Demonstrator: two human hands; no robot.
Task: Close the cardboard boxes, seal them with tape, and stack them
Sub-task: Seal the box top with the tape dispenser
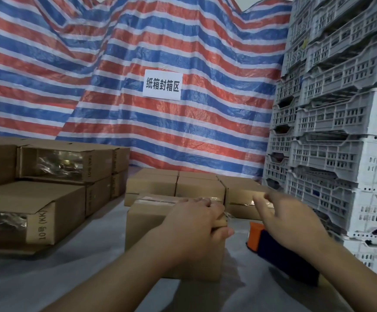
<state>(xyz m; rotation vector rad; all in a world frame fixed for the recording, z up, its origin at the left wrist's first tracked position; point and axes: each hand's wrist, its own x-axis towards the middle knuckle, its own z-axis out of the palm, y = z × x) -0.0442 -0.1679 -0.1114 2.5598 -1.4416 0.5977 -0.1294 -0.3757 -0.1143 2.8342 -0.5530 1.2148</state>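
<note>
Both hands are up over the table (47, 278), and we go left to right. Left hand (196, 224) is planted on the near cardboard box (147, 224), fingers draped over its top right edge, thumb hooked round the corner, gripping it. Clear tape (158, 200) shines along the box's top. Right hand (295, 219) hangs in the air just beside that box, fingers loosely spread and blurred, holding nothing that can be made out.

Far left, big stacked cartons (54, 176) sit on the grey table, their ends wrapped in shiny film; the lower one reads "10号 (KK)" up its side, and the same kind of print shows on the upper one, too blurred to read fully. Centre, behind the held box, a row of small closed boxes (196, 188) stands side by side, touching, with tape glinting on the rightmost one. Up on the red, white and blue striped tarp (205, 136) hangs a white sign (162, 85) reading "纸箱封箱区". Below the right wrist, an orange and dark blue tape dispenser (273, 246) lies on the table, partly hidden by the arm. Far right, white slotted plastic crates (340, 131) tower in stacks.
</note>
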